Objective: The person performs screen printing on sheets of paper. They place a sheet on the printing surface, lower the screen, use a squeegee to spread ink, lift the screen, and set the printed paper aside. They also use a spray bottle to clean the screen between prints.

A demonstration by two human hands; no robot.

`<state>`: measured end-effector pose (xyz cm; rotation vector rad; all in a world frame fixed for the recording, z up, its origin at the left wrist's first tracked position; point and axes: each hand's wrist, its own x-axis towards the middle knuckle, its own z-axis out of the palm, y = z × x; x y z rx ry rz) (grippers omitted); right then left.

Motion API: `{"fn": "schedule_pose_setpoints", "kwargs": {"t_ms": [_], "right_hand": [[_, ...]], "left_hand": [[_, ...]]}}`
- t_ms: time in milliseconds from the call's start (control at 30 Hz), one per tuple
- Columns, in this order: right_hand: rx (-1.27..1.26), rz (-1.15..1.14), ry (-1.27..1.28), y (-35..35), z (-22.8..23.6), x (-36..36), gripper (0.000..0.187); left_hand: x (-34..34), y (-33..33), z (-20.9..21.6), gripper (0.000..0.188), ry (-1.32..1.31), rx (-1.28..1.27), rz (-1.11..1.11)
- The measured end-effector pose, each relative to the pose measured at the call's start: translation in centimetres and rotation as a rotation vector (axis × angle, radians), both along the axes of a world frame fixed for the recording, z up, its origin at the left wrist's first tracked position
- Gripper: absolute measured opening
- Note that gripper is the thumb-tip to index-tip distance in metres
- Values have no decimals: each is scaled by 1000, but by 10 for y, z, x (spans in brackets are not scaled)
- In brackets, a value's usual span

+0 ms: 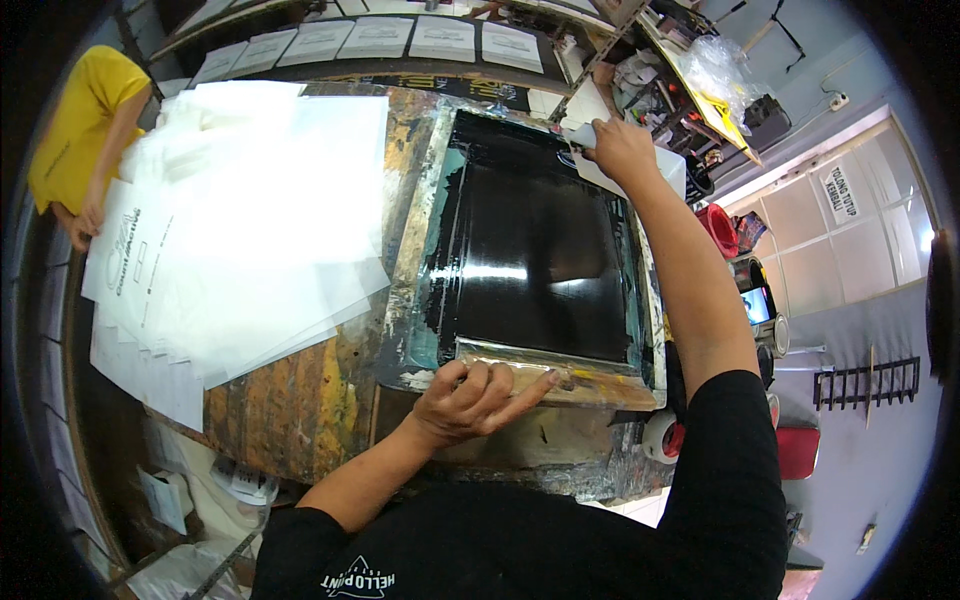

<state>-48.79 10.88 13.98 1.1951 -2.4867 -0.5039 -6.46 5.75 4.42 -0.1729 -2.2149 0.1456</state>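
A screen-printing frame (402, 292) lies before me, its mesh (540, 230) covered in glossy black with teal margins. My left hand (468, 402) is at its near edge, fingers curled on a wooden bar (600, 388) that has yellow stains and a clear film. Whether this bar is a squeegee or part of the frame, I cannot tell. At the far right corner, my right hand (622, 150) is closed on a white, smooth object (597, 177). It overlaps the mesh corner, and my hand and forearm hide part of it, so its kind is unclear.
Stacked white printed sheets (250, 230) cover the table's left side. A person in a yellow shirt (85, 110) touches their edge. More printed sheets (375, 38) lie on a far rack. Red tubs (718, 230) and cans stand at right. The paint-stained table (290, 410) shows in front.
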Motion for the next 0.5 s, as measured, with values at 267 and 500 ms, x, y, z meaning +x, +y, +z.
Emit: {"fn": "schedule_pose_setpoints", "kwargs": {"t_ms": [267,500], "right_hand": [[-41,155,-42,-63,-1,25,44],[-58,213,-72,-102,8,56,44]], "left_hand": [[-1,1,-1,48,-1,26,-2],[-2,-3,7,41,6,-2,1]]}}
